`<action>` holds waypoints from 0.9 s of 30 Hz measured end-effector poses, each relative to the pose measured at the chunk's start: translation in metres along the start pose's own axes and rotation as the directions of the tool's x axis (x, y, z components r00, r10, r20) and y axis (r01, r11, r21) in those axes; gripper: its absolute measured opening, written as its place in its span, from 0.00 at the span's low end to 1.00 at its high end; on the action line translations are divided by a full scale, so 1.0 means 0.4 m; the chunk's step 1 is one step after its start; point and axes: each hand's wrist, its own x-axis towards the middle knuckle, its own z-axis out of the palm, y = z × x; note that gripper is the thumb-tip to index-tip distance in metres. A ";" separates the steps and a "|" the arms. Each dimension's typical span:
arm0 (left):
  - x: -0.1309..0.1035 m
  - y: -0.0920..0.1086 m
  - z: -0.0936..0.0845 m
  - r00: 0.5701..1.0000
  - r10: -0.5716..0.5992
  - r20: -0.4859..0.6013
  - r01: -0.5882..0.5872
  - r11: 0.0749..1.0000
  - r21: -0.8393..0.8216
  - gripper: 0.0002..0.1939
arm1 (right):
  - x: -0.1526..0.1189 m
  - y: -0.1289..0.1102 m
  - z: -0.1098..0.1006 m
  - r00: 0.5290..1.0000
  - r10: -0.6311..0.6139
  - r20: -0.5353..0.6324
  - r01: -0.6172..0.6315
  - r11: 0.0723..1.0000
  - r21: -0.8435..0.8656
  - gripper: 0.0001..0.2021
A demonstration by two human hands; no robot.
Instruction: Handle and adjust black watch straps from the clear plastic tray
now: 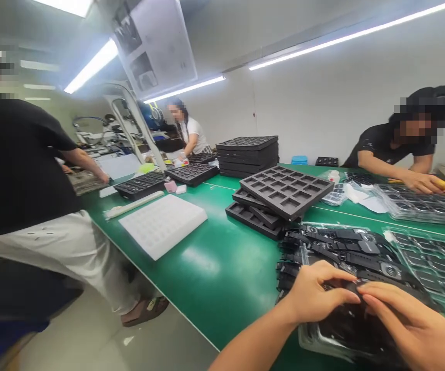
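Note:
My left hand [315, 292] and my right hand [411, 317] meet fingertip to fingertip at the lower right. Both are closed in a pinch on a small black piece [357, 289] that looks like part of a watch strap; my fingers hide most of it. Just beyond lie several black smartwatches [361, 247] with straps, piled in rows on a clear plastic tray [311, 337]. Some straps hang over the tray's left edge. Beneath my hands the tray's dark contents are blurred.
Clear trays with dark square pieces [439, 263] lie to the right. Black foam trays [288, 190] are stacked unevenly ahead, with a taller stack [247, 154] behind. A white foam block [164, 224] rests on the green table [203, 278]. Co-workers are left, behind and right, one wearing yellow finger covers [443, 185].

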 end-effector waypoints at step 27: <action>0.015 0.013 -0.018 1.000 -0.018 -0.008 0.017 0.999 -0.047 0.13 | 0.028 -0.057 -0.010 0.990 0.126 0.058 -0.133 0.984 0.121 0.05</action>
